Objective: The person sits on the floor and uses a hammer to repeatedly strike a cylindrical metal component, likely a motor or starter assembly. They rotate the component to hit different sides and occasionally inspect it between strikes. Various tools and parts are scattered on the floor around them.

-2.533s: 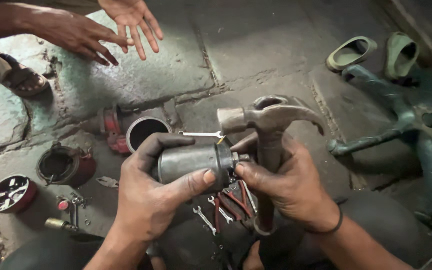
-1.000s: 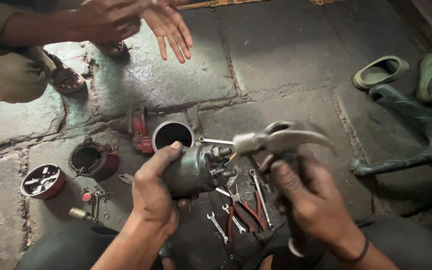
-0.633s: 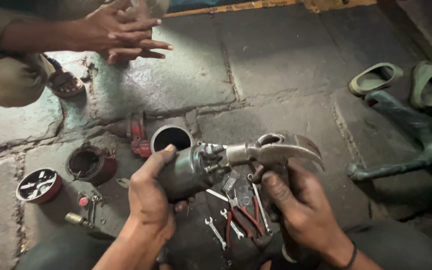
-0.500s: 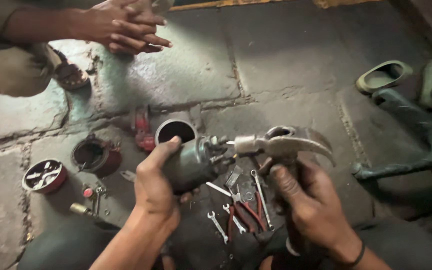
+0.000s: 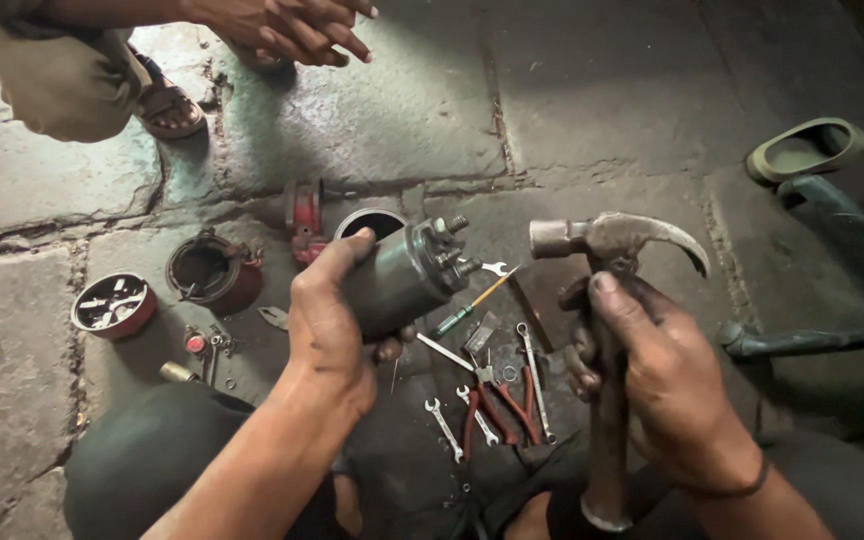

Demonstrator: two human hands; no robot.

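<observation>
Cracked, grimy stone floor [image 5: 592, 90], left hand [image 5: 327, 325] gripping grey metal cylinder [image 5: 397, 280], right hand [image 5: 662, 385] at three o'clock clasping steel claw hammer [image 5: 617, 240]

No packages, labels, signs or screens in view.

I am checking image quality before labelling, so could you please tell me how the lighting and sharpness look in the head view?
Head view: light falls from the top, brightening the stone floor, which shows a wet-looking sheen; the bottom and right edges sink into shadow. The left hand on the metal cylinder and the right hand on the claw hammer are sharp; the small spanners are dim but legible.
</observation>
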